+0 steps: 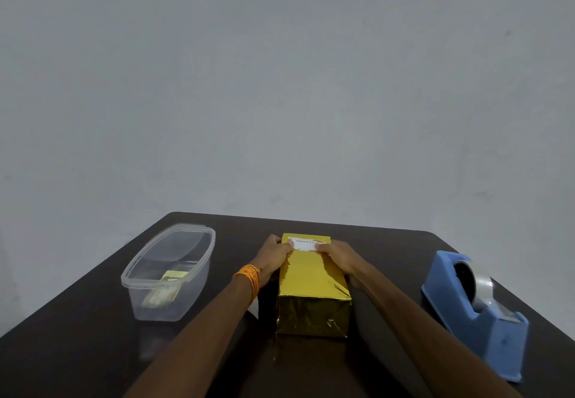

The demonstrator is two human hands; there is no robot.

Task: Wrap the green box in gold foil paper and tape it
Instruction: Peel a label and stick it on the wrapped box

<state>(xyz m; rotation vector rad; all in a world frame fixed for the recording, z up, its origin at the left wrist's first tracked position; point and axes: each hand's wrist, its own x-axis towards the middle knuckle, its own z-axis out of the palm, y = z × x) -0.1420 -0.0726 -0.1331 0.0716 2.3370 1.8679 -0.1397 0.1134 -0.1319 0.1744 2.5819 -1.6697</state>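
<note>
A box fully covered in gold foil paper (312, 292) stands in the middle of the dark table (93, 351); no green shows. A small white printed label (305, 245) lies on the far end of its top. My left hand (273, 256), with orange threads at the wrist, grips the box's far left side, thumb pressing the label's left end. My right hand (339, 257) holds the far right side, its thumb on the label's right end.
A clear plastic tub (169, 270) with small gold and white pieces in it sits to the left. A blue tape dispenser (476, 307) with a roll of clear tape stands at the right, near the table's edge. A grey wall is behind.
</note>
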